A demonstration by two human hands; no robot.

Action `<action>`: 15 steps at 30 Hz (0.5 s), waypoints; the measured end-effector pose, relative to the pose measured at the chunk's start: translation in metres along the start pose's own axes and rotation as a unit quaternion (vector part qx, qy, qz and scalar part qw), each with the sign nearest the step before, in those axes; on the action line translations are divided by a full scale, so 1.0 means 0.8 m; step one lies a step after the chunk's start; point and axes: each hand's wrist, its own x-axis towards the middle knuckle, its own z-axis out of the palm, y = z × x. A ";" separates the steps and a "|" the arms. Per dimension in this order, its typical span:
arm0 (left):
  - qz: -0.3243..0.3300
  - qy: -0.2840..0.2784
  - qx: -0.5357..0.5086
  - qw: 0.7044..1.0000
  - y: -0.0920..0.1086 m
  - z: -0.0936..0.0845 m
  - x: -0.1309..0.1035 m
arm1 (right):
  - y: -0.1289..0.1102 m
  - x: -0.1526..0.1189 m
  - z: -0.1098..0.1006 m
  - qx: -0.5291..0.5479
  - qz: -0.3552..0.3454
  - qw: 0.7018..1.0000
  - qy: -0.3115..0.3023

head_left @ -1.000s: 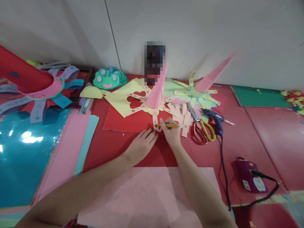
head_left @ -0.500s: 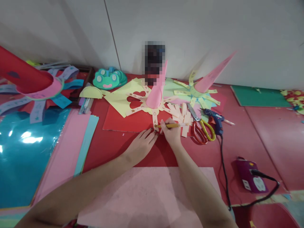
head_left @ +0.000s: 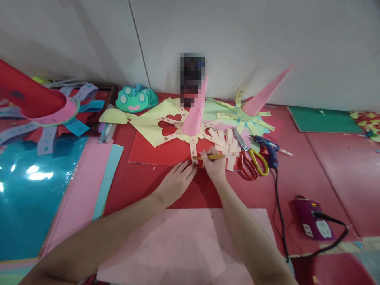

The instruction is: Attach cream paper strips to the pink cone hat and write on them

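Observation:
My right hand (head_left: pixel 215 166) is closed around a yellow pen (head_left: pixel 216 156). The pen's tip meets a star drawn at the end of a cream paper strip (head_left: pixel 193 149) marked with letters. Beside that strip's end my left hand (head_left: pixel 178 179) lies flat, fingers stretched out, fingertips at the strip's lower edge. The strip belongs to a scalloped paper piece with a pink paper cone (head_left: pixel 194 114) standing on it and lettered strips spreading around. Under it are a red board (head_left: pixel 148 152) and a yellow sheet (head_left: pixel 150 123).
Loose cream strips (head_left: pixel 230 149), scissors (head_left: pixel 251 162) and a blue glue gun (head_left: pixel 268 148) lie to the right; its cord leads toward a purple power box (head_left: pixel 314 219). A second pink cone (head_left: pixel 268 93) stands behind. Coloured sheets (head_left: pixel 80 178) and green frog cut-outs (head_left: pixel 133 99) are left.

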 end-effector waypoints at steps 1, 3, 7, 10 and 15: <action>0.000 0.001 -0.001 1.000 0.000 0.000 0.000 | 0.000 0.000 0.000 0.003 0.000 1.000 0.000; -0.003 0.004 -0.009 1.000 0.000 0.001 -0.001 | -0.002 0.000 -0.002 0.011 -0.002 1.000 0.005; -0.008 0.003 -0.034 0.999 -0.001 0.003 -0.002 | -0.006 -0.001 -0.006 0.028 -0.013 0.998 0.049; -0.002 0.015 -0.039 0.999 -0.003 0.003 -0.001 | -0.006 0.001 -0.009 0.049 -0.021 0.993 0.102; -0.073 0.099 -0.112 0.986 -0.012 -0.003 0.005 | -0.001 0.013 -0.024 0.049 -0.074 0.966 0.242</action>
